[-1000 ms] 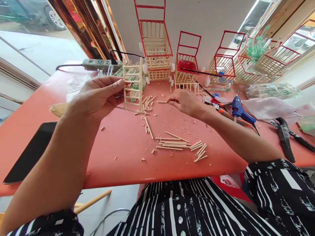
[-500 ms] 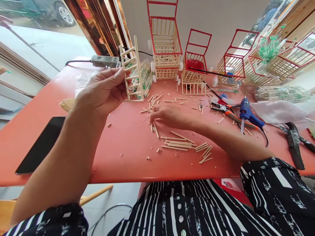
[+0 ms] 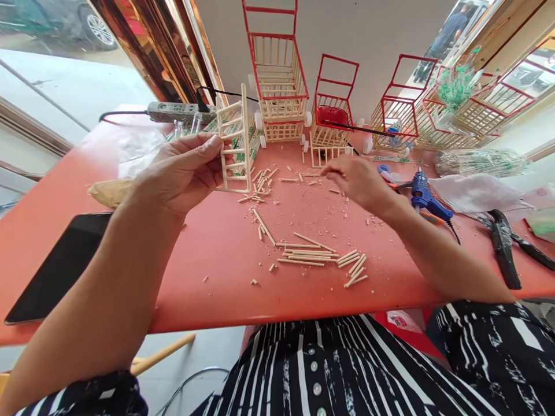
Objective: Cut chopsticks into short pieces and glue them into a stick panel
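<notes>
My left hand (image 3: 182, 170) is closed on a small ladder-shaped frame (image 3: 236, 147) of pale wooden sticks, pinching its left rail and holding it upright above the table. My right hand (image 3: 358, 182) hovers palm down at the middle right, its fingers bent and somewhat apart with nothing visible in them. Just beyond those fingertips lies a short stick panel (image 3: 327, 156) at the foot of a small cart (image 3: 332, 121). Short cut sticks (image 3: 262, 182) lie scattered below the frame. Longer sticks (image 3: 307, 254) are lined up nearer the table edge.
Several stick carts with red handles, one a tall cart (image 3: 281, 86), line the back. A blue glue gun (image 3: 427, 196), a white cloth (image 3: 477, 193) and black-handled pliers (image 3: 503, 248) lie right. A black tablet (image 3: 60, 266) and a power strip (image 3: 177, 110) are left.
My right hand has left the loose short sticks and moved right and away from me, close to the small cart. My left hand still grips the ladder-shaped frame. The whole view has shifted slightly.
</notes>
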`<state>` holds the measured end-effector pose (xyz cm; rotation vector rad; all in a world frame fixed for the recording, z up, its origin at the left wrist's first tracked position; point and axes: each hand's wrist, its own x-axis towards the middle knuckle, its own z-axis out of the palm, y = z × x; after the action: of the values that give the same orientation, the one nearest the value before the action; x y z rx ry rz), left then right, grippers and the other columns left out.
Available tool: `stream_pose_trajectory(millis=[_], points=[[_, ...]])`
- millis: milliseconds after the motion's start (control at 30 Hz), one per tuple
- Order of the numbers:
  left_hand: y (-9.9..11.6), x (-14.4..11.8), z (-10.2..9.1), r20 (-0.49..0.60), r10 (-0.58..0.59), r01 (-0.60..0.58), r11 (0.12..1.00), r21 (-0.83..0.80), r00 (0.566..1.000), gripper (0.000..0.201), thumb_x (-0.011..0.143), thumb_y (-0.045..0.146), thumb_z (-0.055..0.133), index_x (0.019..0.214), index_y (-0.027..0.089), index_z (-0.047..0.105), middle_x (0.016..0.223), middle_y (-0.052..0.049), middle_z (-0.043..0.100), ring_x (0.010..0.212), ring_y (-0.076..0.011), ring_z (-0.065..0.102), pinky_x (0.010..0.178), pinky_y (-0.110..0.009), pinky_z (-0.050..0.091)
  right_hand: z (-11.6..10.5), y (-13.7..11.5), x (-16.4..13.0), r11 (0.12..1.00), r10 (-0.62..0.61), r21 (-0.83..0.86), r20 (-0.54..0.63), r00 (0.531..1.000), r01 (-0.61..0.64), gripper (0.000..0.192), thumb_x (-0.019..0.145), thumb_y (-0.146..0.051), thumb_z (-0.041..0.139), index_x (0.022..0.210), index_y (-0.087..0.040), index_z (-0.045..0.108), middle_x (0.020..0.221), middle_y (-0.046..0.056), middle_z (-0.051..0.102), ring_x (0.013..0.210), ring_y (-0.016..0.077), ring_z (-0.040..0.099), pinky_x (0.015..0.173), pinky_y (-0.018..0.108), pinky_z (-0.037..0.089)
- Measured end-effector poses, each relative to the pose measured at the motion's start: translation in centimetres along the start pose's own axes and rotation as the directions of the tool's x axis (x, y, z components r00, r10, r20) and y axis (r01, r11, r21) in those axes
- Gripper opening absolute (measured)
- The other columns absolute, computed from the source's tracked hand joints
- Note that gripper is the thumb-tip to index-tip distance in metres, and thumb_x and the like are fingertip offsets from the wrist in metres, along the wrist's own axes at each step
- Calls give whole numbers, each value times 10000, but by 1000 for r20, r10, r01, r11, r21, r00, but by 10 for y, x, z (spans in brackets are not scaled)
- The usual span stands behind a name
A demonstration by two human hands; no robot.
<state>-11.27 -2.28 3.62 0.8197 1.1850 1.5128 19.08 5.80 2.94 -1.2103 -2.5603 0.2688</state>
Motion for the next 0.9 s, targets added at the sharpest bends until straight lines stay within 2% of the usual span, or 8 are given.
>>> stream_pose_trajectory(millis=[133,267,367,500,633,733,833,900], points=[[-3,-1,1,49,-25,23,999,34,999,108,807,196,873,775,230,776,740,-3,716,671,-104,617,626,-234,554,-23,32,-15,961,197,-202,18,980,-190,294,955,-189,535,1037,-149,815,1076,148,798,1017,298,688,831,375,441],[-7,-1,4,80,-54,48,996,74,995,162,757,257,925,778,240,765,720,-4,729,699,-142,661,671,-286,601,-19,37,-27,906,346,-293,92,934,-306,275,960,-332,585,945,-159,797,956,144,785,901,292,666,696,356,356],[-12,-1,5,92,-69,64,996,62,993,222,703,254,969,789,223,767,727,-2,745,724,-151,694,659,-286,598,-6,35,-30,896,371,-316,142,918,-314,315,946,-430,619,901,-164,782,934,139,784,882,282,666,670,342,328],[-19,-2,6,145,-87,73,993,97,986,223,705,274,975,797,212,782,748,-6,759,690,-129,690,665,-285,601,3,37,-33,891,351,-365,176,920,-270,265,919,-344,596,939,-155,781,981,151,791,910,280,685,652,330,310],[-29,-3,8,199,-133,94,976,195,971,223,685,268,980,802,191,807,742,-9,755,634,-86,650,635,-233,577,-2,37,-37,884,365,-388,225,904,-260,215,875,-243,571,839,-153,763,886,147,769,846,266,681,641,335,297],[-36,-6,13,263,-138,49,947,317,955,267,631,294,988,793,173,813,694,-20,741,602,-96,650,574,-210,537,-13,38,-37,928,330,-264,249,910,-264,174,870,-253,595,791,-164,721,812,103,733,780,229,645,658,325,334],[-41,-10,22,360,-155,-25,894,448,920,251,646,335,952,772,171,809,631,-22,720,554,-120,638,534,-223,522,-25,39,-37,953,286,4,310,907,-303,190,879,-336,636,792,-178,698,753,48,679,706,175,570,657,305,365],[-43,-14,28,412,-185,-55,861,506,892,223,674,351,915,765,179,807,611,-20,715,523,-122,620,498,-220,492,-29,39,-37,922,257,185,360,897,-339,238,867,-405,671,779,-184,678,728,28,639,667,148,513,632,294,362]])
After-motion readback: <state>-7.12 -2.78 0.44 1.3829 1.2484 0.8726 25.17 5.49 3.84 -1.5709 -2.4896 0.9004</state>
